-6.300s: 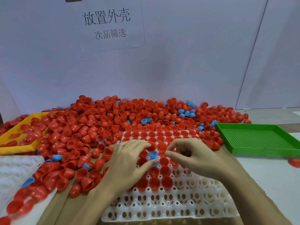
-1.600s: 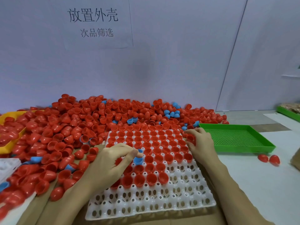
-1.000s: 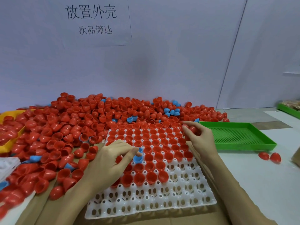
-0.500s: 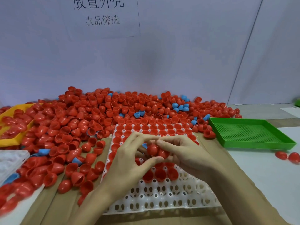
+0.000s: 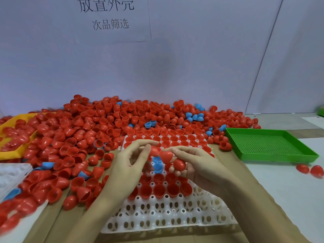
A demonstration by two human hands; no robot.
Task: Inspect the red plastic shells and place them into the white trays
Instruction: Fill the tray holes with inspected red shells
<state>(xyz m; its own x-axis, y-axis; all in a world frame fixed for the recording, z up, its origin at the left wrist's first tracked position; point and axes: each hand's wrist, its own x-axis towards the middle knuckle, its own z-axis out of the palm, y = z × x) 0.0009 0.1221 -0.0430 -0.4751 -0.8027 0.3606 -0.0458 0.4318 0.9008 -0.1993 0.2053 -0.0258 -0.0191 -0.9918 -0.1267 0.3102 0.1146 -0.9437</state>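
Note:
A white tray (image 5: pixel 168 216) with round pockets lies in front of me, its far rows filled with red shells (image 5: pixel 158 190) and its near rows bare. Both hands hover above its middle. My left hand (image 5: pixel 129 165) pinches a red shell (image 5: pixel 154 151) at its fingertips. My right hand (image 5: pixel 194 165) cups several red shells (image 5: pixel 178 163) in its curled fingers, one of them (image 5: pixel 166 156) held next to the left hand's shell. Two blue shells (image 5: pixel 157 163) sit in tray pockets below the hands.
A large heap of loose red shells (image 5: pixel 84 134) with a few blue ones (image 5: pixel 194 116) covers the table behind and left. A yellow tray (image 5: pixel 12 153) stands at left, another white tray (image 5: pixel 10 174) at near left, a green perforated tray (image 5: pixel 270 146) at right with two red shells (image 5: pixel 310 170) beside it.
My right hand went to the pile at the tray's far right corner, gathered red shells and came back to the middle. My left hand now pinches one red shell beside them.

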